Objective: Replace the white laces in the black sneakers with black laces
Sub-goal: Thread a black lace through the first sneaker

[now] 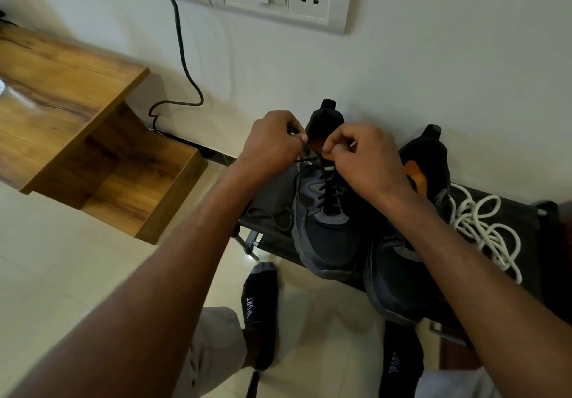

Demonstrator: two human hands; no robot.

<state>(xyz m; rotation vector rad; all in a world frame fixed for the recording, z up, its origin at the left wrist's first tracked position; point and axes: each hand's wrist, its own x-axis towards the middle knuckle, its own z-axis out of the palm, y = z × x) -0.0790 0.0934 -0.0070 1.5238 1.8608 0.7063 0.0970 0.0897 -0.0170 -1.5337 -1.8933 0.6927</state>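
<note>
Black lace (328, 191) already crosses the left sneaker (325, 227) on the rack (532, 212); left hand (272, 143) and right hand (365, 156) pinch its ends at the top eyelets, the right sneaker (399, 277) apparently unlaced, white laces (483, 227) discarded beside.

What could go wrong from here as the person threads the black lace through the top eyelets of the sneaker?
The left sneaker has its toe over the front edge of the bench; a hard tug by the left hand or right hand might tip it off. The black lace could end uneven. The white laces might snag.
</note>
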